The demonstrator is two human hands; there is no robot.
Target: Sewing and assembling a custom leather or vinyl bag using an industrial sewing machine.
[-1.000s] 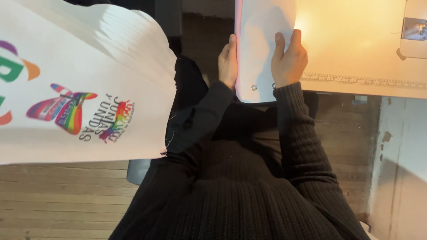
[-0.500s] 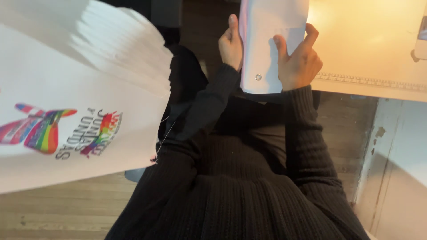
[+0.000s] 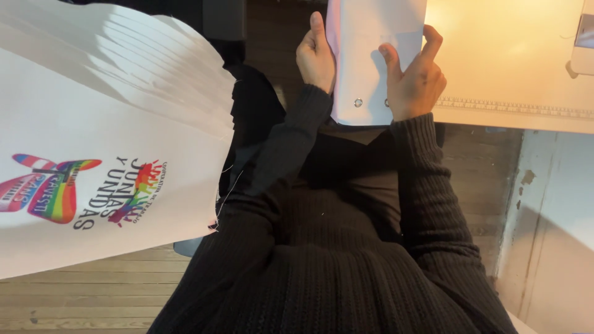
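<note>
At table edge (image 3: 513,111): left hand (image 3: 315,59), right hand (image 3: 414,80) grip white fabric piece (image 3: 377,55); both holding.

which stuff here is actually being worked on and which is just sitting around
In hand:
- white fabric piece with metal snaps, held at the table edge
- left hand, gripping its left edge
- right hand, fingers spread on its front

Lying about:
- stack of white printed sheets with rainbow design, to the left
- white table with ruler strip
- white device at the far right
- wooden floor

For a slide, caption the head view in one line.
Both hands, left hand and right hand, hold a white fabric piece with metal snaps at the table edge, beside stacked printed white fabric.
</note>
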